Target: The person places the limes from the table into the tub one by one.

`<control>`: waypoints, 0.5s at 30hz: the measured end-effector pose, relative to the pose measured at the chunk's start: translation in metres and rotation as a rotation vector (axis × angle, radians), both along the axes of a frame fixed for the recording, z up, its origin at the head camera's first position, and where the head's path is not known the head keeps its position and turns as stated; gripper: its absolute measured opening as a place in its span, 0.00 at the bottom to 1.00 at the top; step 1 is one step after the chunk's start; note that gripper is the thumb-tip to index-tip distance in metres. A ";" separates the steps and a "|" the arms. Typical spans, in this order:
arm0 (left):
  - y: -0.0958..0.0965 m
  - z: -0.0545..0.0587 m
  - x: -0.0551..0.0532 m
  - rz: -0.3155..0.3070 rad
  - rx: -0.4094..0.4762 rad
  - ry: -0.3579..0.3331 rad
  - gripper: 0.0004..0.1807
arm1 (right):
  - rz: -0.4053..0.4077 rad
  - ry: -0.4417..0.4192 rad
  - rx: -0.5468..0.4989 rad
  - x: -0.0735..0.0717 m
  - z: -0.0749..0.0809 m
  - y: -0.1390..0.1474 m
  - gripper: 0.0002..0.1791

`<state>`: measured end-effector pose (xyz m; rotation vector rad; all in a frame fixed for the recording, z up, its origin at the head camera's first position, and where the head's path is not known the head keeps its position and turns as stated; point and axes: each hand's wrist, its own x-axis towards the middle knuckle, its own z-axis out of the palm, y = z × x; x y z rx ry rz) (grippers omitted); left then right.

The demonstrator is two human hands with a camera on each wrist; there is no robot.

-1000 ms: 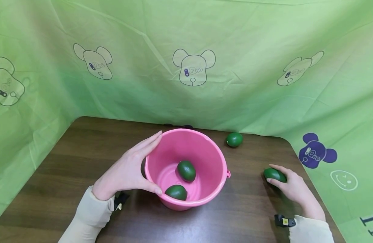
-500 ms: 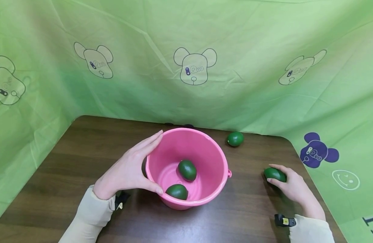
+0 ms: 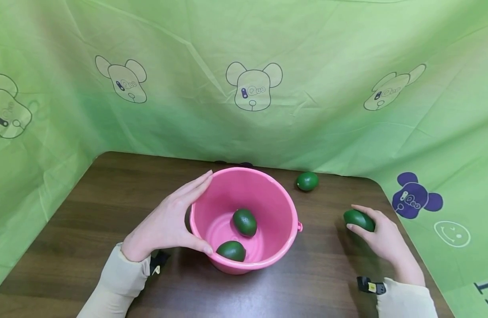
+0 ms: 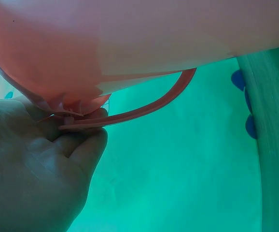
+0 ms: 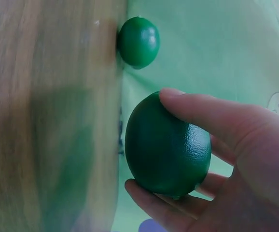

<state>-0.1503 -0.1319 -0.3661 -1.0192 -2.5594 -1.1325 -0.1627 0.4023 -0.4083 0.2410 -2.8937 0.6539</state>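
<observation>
A pink bucket (image 3: 264, 260) stands mid-table with two dark green limes (image 3: 244, 222) inside it. My left hand (image 3: 170, 218) grips the bucket's left side, thumb on the near rim and fingers toward the far rim. In the left wrist view, the fingers of that hand (image 4: 52, 154) lie around the spot where the handle (image 4: 144, 110) joins the bucket. Over at the right, my right hand (image 3: 384, 236) holds another lime (image 5: 166, 145) between thumb and fingers, raised over the table with its shadow below. A further lime (image 3: 306, 181) rests near the back edge.
The brown wooden table (image 3: 89, 212) ends at a green printed curtain (image 3: 180, 110) along the back and sides. A small lug (image 3: 299, 227) sticks out from the bucket's right rim. Both wrists wear black camera mounts (image 3: 371, 286).
My right hand has lifted slightly, bringing the lime up off the table. My left hand and the bucket stay where they were.
</observation>
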 end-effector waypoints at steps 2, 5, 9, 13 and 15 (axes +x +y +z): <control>0.000 0.000 0.000 -0.001 -0.001 0.003 0.75 | -0.001 0.013 -0.021 0.001 0.004 -0.002 0.32; 0.000 0.000 0.000 0.000 -0.001 0.005 0.75 | 0.007 0.042 -0.046 0.001 0.012 -0.006 0.32; 0.000 0.000 0.001 0.003 0.000 -0.001 0.75 | 0.020 0.073 -0.072 0.001 0.020 -0.013 0.33; 0.000 0.000 0.001 0.009 -0.001 -0.007 0.75 | 0.022 0.080 -0.084 0.001 0.021 -0.021 0.33; 0.000 0.000 0.001 0.011 -0.002 -0.007 0.75 | 0.025 0.075 -0.087 0.001 0.020 -0.023 0.33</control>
